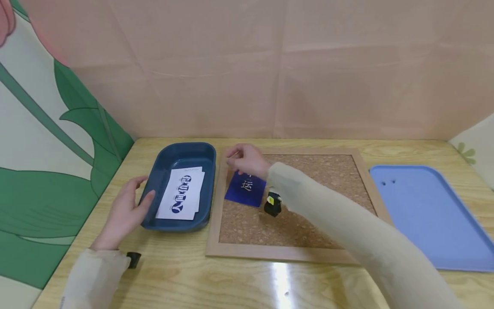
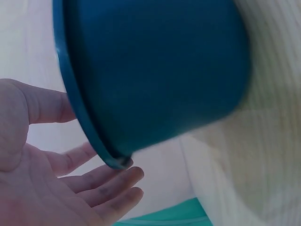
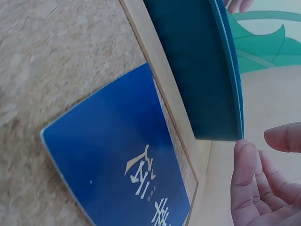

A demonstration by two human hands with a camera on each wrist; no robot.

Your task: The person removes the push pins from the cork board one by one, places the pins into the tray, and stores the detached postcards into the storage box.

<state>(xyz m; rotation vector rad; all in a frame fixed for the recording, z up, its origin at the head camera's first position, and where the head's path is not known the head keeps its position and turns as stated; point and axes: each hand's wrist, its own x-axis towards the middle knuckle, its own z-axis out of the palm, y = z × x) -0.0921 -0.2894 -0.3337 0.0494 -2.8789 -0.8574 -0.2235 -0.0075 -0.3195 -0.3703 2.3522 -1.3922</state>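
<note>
My left hand [image 1: 124,214] is beside the left rim of a dark teal plastic basin [image 1: 157,165], fingers extended and thumb apart. In the left wrist view, the fingers lie near the rim; whether they touch it I cannot tell. Inside the basin lie white cards [image 1: 167,209] with dark blue printed characters. My right hand [image 1: 248,162] hovers over the upper left corner of a framed cork board [image 1: 316,171], its fingers loosely bent. Nothing shows between its thumb and fingers in the right wrist view. Below it a blue card [image 3: 108,136] with gold and white characters lies on the cork.
To the right of the board is a light blue tray [image 1: 436,223] with two small dark pieces [image 1: 388,182] near its upper left. The board's wooden frame [image 1: 278,252] stands close to the basin. A pink sheet [image 1: 270,73] hangs behind the wooden table [image 1: 177,270].
</note>
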